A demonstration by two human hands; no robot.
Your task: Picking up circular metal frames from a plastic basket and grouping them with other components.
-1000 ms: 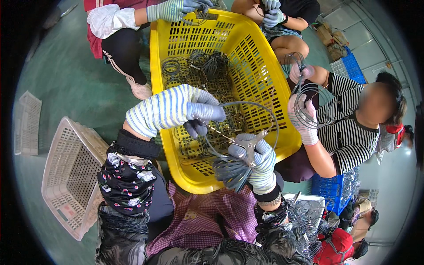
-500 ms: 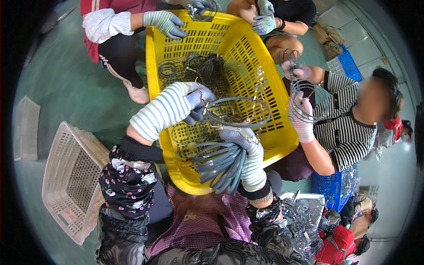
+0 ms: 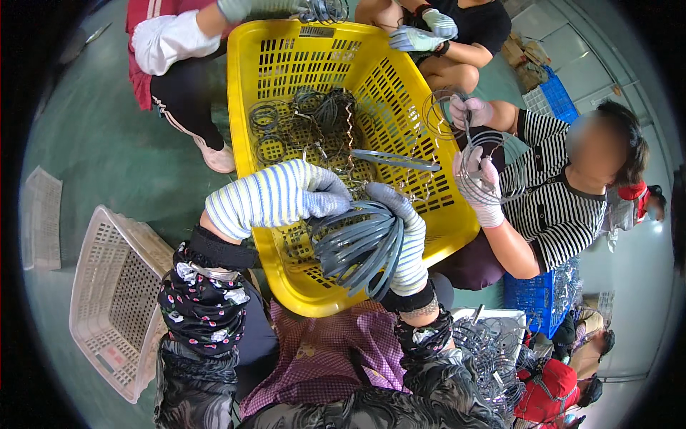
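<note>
In striped gloves, both my hands are over the yellow basket point(image 3: 245, 143). My right hand point(image 3: 406, 232) is closed around a thick bundle of grey cable coils point(image 3: 361, 247), whose loops fan out to its left. My left hand point(image 3: 304, 194) has its fingers bent together against the bundle's upper edge; what they pinch is hidden. Farther in, a single grey cable coil point(image 3: 396, 161) shows edge-on, apart from both hands; I cannot tell whether it touches anything. Wavy metallic strands point(image 3: 350, 125) run near it. Dark coils point(image 3: 325, 106) lie inside the basket.
To the right, a co-worker in striped clothing point(image 3: 564, 171) holds wire loops point(image 3: 475, 168). Two more people's gloved hands are at the basket's far side. A white crate point(image 3: 107, 286) stands at left; a bin with many coils point(image 3: 489, 357) is by my right elbow.
The single coil has left my left hand and now shows edge-on farther in. My left hand has come down to the bundle. At the far left, a co-worker's hand has moved up.
</note>
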